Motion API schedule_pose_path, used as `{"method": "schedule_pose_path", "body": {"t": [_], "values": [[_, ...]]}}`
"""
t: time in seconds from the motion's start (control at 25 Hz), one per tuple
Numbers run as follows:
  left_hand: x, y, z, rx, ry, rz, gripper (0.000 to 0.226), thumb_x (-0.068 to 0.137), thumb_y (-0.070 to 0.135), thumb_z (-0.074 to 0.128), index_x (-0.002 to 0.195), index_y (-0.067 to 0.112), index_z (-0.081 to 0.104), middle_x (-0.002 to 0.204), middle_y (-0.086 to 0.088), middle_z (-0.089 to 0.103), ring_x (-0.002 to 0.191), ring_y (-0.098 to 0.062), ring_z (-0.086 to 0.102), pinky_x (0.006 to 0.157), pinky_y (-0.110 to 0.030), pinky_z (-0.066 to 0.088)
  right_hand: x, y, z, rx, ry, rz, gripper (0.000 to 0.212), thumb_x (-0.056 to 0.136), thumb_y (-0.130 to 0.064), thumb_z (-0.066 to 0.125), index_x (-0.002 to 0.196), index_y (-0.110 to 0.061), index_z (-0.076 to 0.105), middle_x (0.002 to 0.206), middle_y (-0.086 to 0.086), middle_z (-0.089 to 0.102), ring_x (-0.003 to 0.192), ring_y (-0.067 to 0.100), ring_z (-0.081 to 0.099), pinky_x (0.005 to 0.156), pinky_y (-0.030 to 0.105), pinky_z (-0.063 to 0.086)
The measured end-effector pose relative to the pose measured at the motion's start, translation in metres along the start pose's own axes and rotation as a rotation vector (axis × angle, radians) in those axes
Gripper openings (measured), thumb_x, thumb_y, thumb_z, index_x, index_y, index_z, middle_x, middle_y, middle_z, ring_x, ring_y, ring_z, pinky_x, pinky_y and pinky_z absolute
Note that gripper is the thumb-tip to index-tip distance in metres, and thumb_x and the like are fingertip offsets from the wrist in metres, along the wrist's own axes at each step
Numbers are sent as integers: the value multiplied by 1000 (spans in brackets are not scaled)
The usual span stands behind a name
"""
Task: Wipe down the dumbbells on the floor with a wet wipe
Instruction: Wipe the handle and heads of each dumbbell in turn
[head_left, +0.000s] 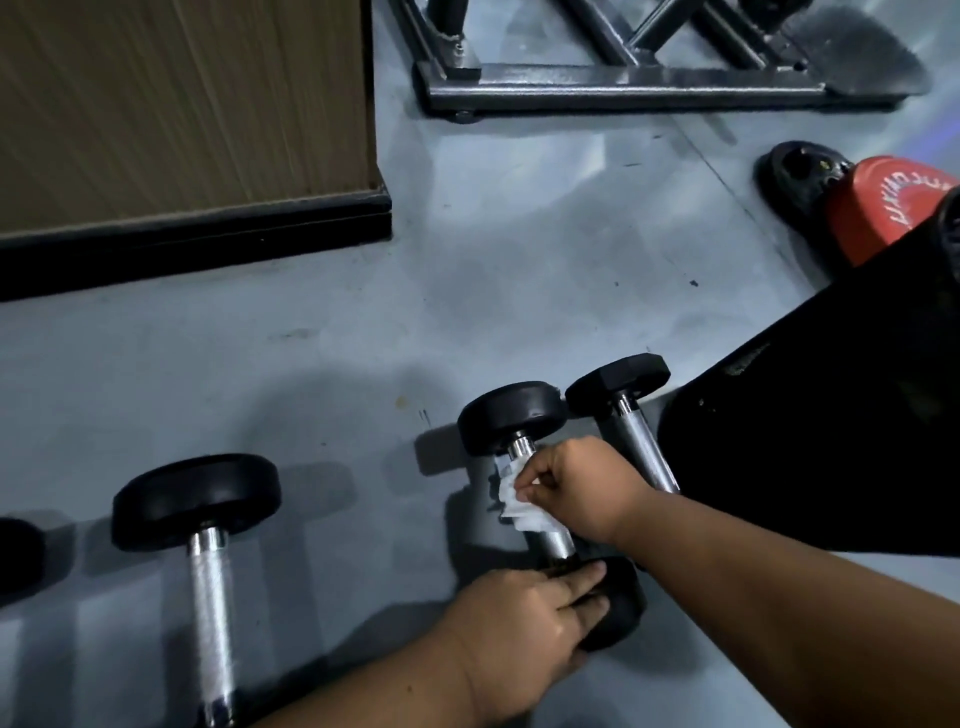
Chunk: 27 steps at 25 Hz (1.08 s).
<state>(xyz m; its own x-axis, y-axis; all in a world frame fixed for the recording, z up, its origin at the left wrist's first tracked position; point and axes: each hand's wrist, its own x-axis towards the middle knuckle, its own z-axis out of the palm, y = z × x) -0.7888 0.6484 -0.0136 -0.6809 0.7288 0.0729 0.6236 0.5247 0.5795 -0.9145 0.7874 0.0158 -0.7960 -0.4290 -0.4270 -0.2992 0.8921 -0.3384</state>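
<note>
- The right hand (576, 486) pinches a crumpled white wet wipe (522, 506) and presses it against the shiny metal handle of the middle dumbbell (511, 415).
- That dumbbell lies on the grey floor (363, 338), its far round black end up by the wipe and its near black end under the left hand (524, 623).
- The left hand rests on the near end with fingers laid fairly straight across the top of it, holding it down rather than wrapping it.
- Just to the right lies a second dumbbell (621, 382) with an angular black end, almost touching the middle one's far end; its handle runs behind the right wrist.
- Well apart to the left lies a third dumbbell (200, 499), round black end and a long metal handle running to the bottom edge.
- A dark round shape (18, 558) sits at the left edge, too cut off to identify.
- Farther off: a wooden panel (182, 104) with black trim, a metal frame (623, 83), and a red weight plate (883, 202) beside a black one (795, 176).
</note>
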Motion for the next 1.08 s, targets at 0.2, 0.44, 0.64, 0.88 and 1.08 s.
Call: {"method": "schedule_pose_path", "body": {"t": [0.2,0.44,0.64,0.88,1.08], "values": [[4,5,8,68,-31,2,49,70,51,79,111,24,78,124,5,71,101,-9,72,85,-22,57,-27,-2,5,4,-54,84,9,89,-28,71,93,-29,79,96,-14,77,93,2,69,87,19,51],[10,22,2,-87,-70,-176,68,74,54,82,133,28,65,153,7,48,126,-9,59,90,-26,57,-8,-16,-2,-152,-46,45,13,90,-32,65,94,-28,76,96,-6,76,92,15,69,82,32,56],[15,14,11,-81,70,-191,61,97,36,63,153,25,41,165,11,24,148,-20,33,120,-36,31,2,-8,-9,-4,-24,64,9,88,-25,71,90,-27,79,93,-10,77,88,8,70,82,27,55],[24,8,2,-2,-4,-119,58,97,41,64,150,28,47,164,11,26,153,-16,19,124,-28,-2,-11,4,-14,118,-184,63,7,86,-20,77,85,-26,80,84,-14,75,85,3,70,85,25,55],[43,24,-12,-159,-185,-277,61,102,36,55,157,29,31,167,16,13,150,-18,27,122,-37,28,11,-6,-19,62,33,49,9,90,-16,73,93,-21,80,93,-8,75,80,3,62,69,8,41]]}}
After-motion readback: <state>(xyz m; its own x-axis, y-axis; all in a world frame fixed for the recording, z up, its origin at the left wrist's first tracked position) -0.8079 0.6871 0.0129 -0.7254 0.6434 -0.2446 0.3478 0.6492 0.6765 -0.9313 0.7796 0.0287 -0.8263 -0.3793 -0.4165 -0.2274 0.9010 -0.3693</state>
